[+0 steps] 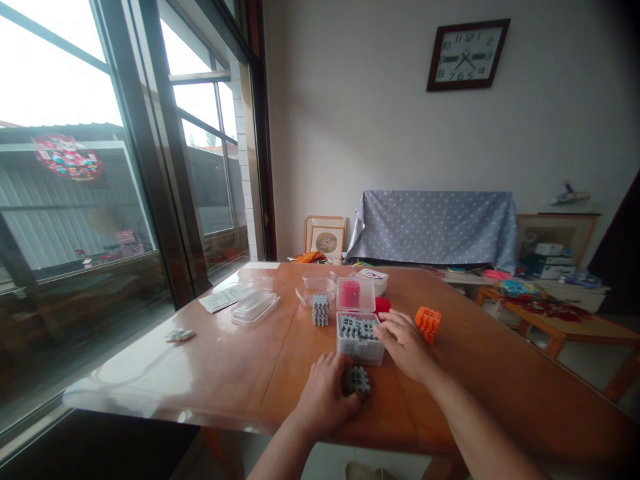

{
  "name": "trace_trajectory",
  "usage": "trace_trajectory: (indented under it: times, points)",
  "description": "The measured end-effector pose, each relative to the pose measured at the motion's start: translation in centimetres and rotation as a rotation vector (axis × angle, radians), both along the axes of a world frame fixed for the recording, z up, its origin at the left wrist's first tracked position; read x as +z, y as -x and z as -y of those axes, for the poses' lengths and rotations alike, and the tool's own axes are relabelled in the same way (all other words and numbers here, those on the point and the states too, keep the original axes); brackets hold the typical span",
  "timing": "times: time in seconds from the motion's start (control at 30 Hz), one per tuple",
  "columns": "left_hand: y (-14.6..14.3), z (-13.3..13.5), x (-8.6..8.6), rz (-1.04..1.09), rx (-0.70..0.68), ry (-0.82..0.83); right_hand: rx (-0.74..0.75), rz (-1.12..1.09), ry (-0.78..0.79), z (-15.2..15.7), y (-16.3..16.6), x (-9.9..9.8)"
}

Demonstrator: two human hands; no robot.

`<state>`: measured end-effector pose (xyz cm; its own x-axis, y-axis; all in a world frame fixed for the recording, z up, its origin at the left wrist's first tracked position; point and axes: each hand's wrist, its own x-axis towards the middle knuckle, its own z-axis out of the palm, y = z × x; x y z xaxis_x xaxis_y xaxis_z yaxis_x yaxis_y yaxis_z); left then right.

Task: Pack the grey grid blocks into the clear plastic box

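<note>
Head view: at the near edge of a wooden table [240, 373], a person's left hand [325, 393] closes around a grey block cube [356, 381], fingers curled over its left side and gripping it against the tabletop. The cube lies just in front of a clear plastic box [359, 340], which is filled with more grey blocks [356, 327]. The right hand [406, 343] rests at that box's right rim, fingers loosely spread and touching the edge, grasping nothing that can be made out.

The box is the landmark. The held cube sits just on the near side of it, directly between box and person, so the left hand is plainly the nearer one (the cube is roughly equal on all sides, with no long axis to speak of). Behind the box stands its raised lid [355, 294], with something red showing through it. To the box's left rear stands a second grey cube [321, 310]; to its right, beyond the right hand, an orange cube [429, 323]. Farther left of the box lie clear lids [254, 307], and a clock [467, 55] hangs on the wall beyond.
</note>
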<state>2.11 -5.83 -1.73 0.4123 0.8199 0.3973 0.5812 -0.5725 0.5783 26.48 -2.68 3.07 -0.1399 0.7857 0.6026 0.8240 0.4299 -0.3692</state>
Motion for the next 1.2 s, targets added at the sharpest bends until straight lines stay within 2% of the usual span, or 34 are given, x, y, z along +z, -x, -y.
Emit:
trace_trajectory:
  times: [0.13,0.23,0.37,0.57,0.73,0.9,1.0,1.1,1.2]
  points:
    - [0.0,0.1,0.0,0.001,-0.002,0.001,-0.017,-0.154,-0.115,1.3,0.6,-0.7]
    - [0.1,0.2,0.2,0.035,-0.006,0.008,-0.008,-0.25,-0.118,2.7,1.4,-1.7]
    - [0.4,0.3,0.2,0.115,-0.031,0.023,-0.001,-0.304,-0.012,4.5,2.5,-2.6]
    - [0.7,0.6,-0.2,0.18,-0.062,-0.051,0.081,-0.296,0.193,6.2,3.9,-2.2]
    - [0.7,1.1,-0.2,0.176,-0.057,-0.131,0.148,-0.357,0.309,5.9,4.7,-3.0]
    - [0.6,1.4,-0.3,0.173,-0.072,-0.169,0.107,-0.475,0.345,4.9,4.7,-4.3]
    - [0.6,1.5,-0.5,0.166,-0.091,-0.202,0.188,-0.501,0.394,4.8,4.6,-3.8]
    - [0.7,1.3,-0.9,0.206,-0.091,-0.248,0.268,-0.548,0.438,4.9,4.1,-2.5]
    - [0.8,1.1,-1.2,0.24,-0.063,-0.263,0.256,-0.576,0.365,4.5,3.0,-0.8]
